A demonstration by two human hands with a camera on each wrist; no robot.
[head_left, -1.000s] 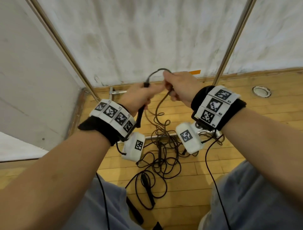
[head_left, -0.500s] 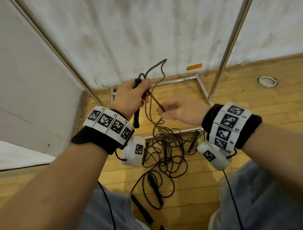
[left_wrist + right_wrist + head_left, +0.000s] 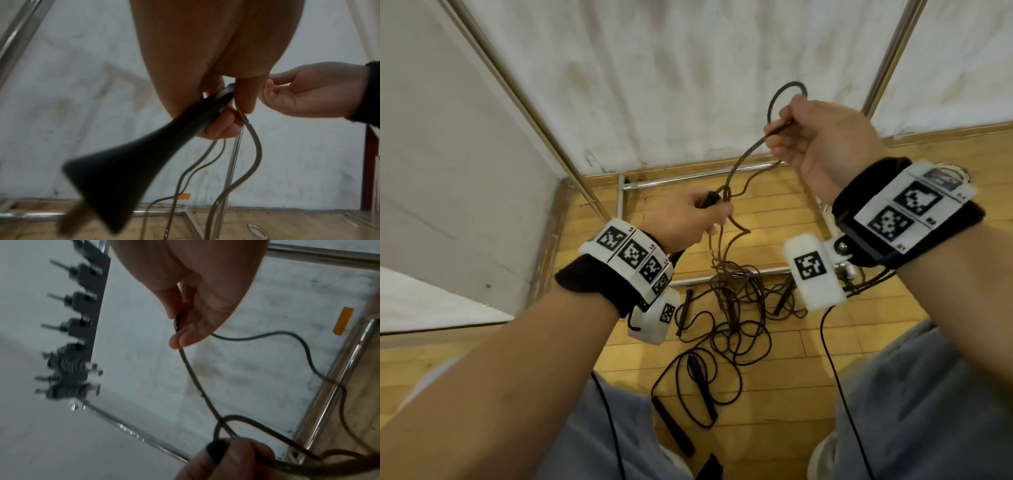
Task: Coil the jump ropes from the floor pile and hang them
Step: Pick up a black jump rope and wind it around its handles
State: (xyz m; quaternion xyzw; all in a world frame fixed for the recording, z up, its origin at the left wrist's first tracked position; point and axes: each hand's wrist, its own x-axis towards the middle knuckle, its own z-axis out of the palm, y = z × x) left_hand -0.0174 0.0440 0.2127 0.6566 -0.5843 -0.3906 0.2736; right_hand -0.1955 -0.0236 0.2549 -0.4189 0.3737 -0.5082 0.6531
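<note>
From the head view, the left hand (image 3: 685, 219) grips a smooth black handle (image 3: 710, 198); the right hand (image 3: 822, 144) pinches thin dark cord (image 3: 743, 159) raised above the tangled pile (image 3: 726, 308) on plank flooring (image 3: 774, 394). The left wrist view shows the tapered handle (image 3: 144, 154) clenched. The right wrist view shows fingertips (image 3: 185, 337) pinching cord beside a hook rack (image 3: 82, 321).

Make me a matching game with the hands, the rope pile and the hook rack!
Things:
1. left hand
2. right hand
3. rope pile
4. hook rack

States:
A. lying tangled on the wooden floor
B. pinching the rope cord, raised high
C. up against the white wall
D. holding a black rope handle

Pairs: 1-D, 2-B, 3-A, 4-C
</note>
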